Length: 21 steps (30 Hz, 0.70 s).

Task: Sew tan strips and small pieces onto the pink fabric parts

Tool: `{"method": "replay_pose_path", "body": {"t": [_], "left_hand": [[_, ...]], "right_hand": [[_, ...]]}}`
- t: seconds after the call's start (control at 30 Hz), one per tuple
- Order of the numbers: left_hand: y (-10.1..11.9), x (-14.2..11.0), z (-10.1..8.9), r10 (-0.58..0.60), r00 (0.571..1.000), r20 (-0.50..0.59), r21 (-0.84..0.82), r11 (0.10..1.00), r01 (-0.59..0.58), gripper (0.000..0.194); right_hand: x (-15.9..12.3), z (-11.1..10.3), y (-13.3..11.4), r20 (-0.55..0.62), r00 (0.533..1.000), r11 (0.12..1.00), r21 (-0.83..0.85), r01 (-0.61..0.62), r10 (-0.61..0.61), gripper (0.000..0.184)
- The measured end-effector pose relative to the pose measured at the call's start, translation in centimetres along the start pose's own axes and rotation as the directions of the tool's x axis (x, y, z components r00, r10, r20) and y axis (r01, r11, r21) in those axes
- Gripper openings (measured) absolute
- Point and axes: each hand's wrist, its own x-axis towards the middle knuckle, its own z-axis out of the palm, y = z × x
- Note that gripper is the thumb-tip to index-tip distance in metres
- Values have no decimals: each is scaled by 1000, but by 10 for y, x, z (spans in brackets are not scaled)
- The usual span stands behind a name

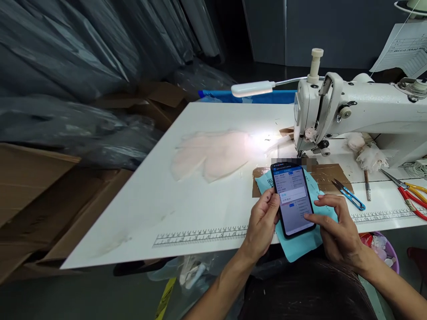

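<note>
My left hand (262,222) grips a smartphone (295,215) by its left edge, thumb along the side. The lit screen shows lines of text and a white pop-up box. My right hand (340,226) is at the phone's right side, fingers apart, with one fingertip at the lower right of the screen. Beneath the phone lies a light blue paper sheet (293,249) with a printed code, partly covered. Just behind the phone stands a white sewing machine (367,104), its needle area close to the phone's top edge.
Pale pink sheer fabric (223,153) lies on the white table (140,200) under a lamp (252,89). To the right are blue thread snips (350,195) and red-handled scissors (412,198). Cardboard boxes (33,191) stand left; a purple bin (395,255) sits below the table.
</note>
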Motion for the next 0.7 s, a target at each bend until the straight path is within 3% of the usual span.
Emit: {"method": "replay_pose_path", "body": {"t": [0.23, 0.7], "left_hand": [[0, -1, -1, 0, 1000, 10, -13, 1000, 0, 53], [-1, 0, -2, 16, 999, 29, -43, 999, -14, 53]], "right_hand": [[5, 4, 8, -87, 995, 995, 91, -49, 57, 48], [28, 10, 19, -101, 992, 997, -11, -77, 76, 48]]}}
